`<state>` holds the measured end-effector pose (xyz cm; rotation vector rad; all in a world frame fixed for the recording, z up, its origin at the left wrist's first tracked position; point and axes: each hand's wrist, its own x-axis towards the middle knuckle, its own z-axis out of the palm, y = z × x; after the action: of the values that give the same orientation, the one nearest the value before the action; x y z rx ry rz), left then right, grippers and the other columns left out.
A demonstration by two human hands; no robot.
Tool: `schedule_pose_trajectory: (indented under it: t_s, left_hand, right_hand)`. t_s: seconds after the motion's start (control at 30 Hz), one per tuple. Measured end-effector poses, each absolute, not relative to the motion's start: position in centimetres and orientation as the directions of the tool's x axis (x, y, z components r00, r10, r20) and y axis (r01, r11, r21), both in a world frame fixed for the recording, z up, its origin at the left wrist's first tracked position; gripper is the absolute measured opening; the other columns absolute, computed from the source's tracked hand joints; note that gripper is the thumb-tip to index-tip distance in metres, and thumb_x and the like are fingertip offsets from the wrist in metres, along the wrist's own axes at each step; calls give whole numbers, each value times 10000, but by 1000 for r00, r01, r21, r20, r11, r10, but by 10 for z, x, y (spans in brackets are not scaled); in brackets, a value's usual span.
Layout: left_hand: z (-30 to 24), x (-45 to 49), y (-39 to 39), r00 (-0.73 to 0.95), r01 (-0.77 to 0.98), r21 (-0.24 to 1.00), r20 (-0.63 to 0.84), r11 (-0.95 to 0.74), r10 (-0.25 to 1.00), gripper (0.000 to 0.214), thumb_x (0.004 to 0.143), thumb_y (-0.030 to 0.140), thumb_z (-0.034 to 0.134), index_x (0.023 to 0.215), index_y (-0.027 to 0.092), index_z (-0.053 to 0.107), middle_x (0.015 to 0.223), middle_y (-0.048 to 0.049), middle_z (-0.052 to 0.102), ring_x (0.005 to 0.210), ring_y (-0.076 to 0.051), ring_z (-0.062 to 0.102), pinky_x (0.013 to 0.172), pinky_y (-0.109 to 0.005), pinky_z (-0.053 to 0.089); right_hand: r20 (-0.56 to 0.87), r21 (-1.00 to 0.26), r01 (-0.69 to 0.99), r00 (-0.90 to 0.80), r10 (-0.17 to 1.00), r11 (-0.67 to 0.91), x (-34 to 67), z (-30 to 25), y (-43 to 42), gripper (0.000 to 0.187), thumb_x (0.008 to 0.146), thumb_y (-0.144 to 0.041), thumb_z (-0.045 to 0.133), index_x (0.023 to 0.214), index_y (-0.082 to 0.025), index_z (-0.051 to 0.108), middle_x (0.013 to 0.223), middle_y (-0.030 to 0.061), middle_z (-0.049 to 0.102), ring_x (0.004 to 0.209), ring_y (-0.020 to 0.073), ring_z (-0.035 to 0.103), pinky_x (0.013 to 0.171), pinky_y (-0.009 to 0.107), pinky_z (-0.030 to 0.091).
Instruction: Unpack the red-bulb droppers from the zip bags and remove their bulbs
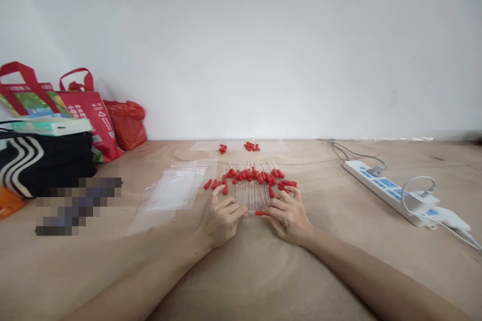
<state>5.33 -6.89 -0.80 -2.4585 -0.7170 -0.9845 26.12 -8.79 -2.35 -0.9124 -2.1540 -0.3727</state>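
Near the front of the glass tubes, my left hand (226, 213) pinches a thin clear glass dropper tube (251, 212). The fingers of my right hand (288, 215) are closed on a red rubber bulb (259, 213), which meets the right end of that tube. How far the tube sits inside the bulb cannot be made out. Just beyond my hands, several glass tubes (246, 195) lie side by side, pointing away from me. Past them is a row of red-bulbed droppers (248, 174). A few loose red bulbs (208, 184) rest left of the row, others (288, 183) to its right.
Clear plastic zip bags (175, 188) lie left of my hands. Further back, more red bulbs (251, 146) rest on plastic bags by the wall. A white power strip (387, 190) with plugs and cables is at the right. Red shopping bags (88, 115) and a black striped bag (48, 160) stand left.
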Motion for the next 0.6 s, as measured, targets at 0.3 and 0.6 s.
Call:
schedule_pose_trajectory:
  t_s: [0.3, 0.6]
  left_hand:
    - [-10, 53, -69, 627, 558, -145, 719, -817, 301, 188, 811, 150, 445, 692, 193, 584, 548, 51, 596, 623, -99, 560, 974, -493, 180]
    - [-7, 55, -71, 632, 513, -134, 728, -848, 267, 169, 795, 104, 446, 705, 173, 571, 554, 60, 603, 613, -87, 576, 1002, -515, 117]
  right_hand:
    - [717, -52, 687, -479, 506, 725, 264, -21, -91, 141, 773, -246, 500, 672, -210, 591, 597, -25, 551, 733, 134, 455, 911, 439, 175]
    - [673, -54, 661, -530, 516, 748, 262, -17, -93, 190, 756, -242, 458, 579, -175, 484, 565, -31, 476, 701, 122, 441, 907, 426, 189]
